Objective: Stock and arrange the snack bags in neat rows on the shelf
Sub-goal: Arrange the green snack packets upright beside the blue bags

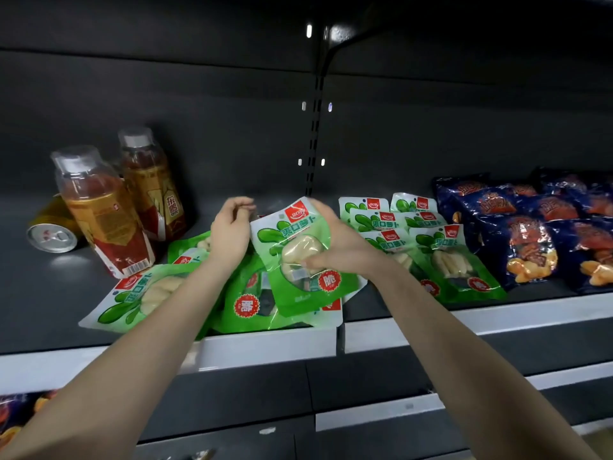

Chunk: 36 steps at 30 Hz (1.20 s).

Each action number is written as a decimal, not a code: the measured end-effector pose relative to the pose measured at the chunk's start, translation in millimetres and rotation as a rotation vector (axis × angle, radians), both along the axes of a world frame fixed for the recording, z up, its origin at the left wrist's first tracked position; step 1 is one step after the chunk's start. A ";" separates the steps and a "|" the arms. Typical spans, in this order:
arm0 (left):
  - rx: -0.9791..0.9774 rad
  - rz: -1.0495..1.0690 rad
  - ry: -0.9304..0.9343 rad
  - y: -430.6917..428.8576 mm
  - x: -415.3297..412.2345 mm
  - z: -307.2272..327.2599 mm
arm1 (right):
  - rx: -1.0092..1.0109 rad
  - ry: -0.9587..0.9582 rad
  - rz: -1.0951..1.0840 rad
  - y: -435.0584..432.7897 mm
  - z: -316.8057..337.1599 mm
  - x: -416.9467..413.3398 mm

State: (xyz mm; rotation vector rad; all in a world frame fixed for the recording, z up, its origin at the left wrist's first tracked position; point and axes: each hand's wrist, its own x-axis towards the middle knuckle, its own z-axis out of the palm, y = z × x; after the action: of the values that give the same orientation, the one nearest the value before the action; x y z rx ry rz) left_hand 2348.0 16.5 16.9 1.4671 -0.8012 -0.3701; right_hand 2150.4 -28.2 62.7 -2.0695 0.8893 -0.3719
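Far left of the held green bag (298, 260), a can (53, 237) lies on its side on the dark shelf (39, 293). Two amber drink bottles (99, 210) lean beside the can. Closer to the held bag, loose green bags (132, 300) lie overlapping at odd angles down to the shelf's front edge. The left hand (230, 230) hovers at the held bag's left edge with its fingers curled. Whether it pinches the bag cannot be told. The held bag is raised and tilted above the loose pile. The right hand (335, 247) grips it, thumb pressed on the front, fingers wrapped behind. To its right, rows of green bags (431, 247) lie flat and overlapping. Beyond them sit dark blue snack bags (530, 237).
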 end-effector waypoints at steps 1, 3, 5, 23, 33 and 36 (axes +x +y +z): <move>-0.017 -0.002 -0.005 1.0 0.7 5.0 | -0.006 -0.034 -0.008 -1.2 4.8 -1.0; -0.046 -0.001 -0.030 4.0 3.2 15.0 | 0.011 -0.149 -0.043 -5.5 16.4 -2.5; -0.076 0.014 -0.044 8.0 9.7 23.2 | 0.026 -0.264 -0.105 -10.7 28.5 -1.5; 0.303 0.072 -0.307 75.0 52.4 19.0 | -0.184 -0.147 -0.195 20.7 -25.9 114.7; 0.222 0.073 -0.459 62.7 38.3 12.6 | -0.138 -0.279 -0.228 14.8 -26.7 93.5; 0.077 -0.017 -0.410 53.2 34.4 21.4 | 0.101 -0.404 -0.282 8.9 -24.8 83.7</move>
State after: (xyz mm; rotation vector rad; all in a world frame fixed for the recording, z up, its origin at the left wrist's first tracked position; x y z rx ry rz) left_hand 2382.5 69.6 38.2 1.6340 -1.1362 -0.1116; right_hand 2234.1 -19.3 37.9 -1.6932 0.9266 -0.8445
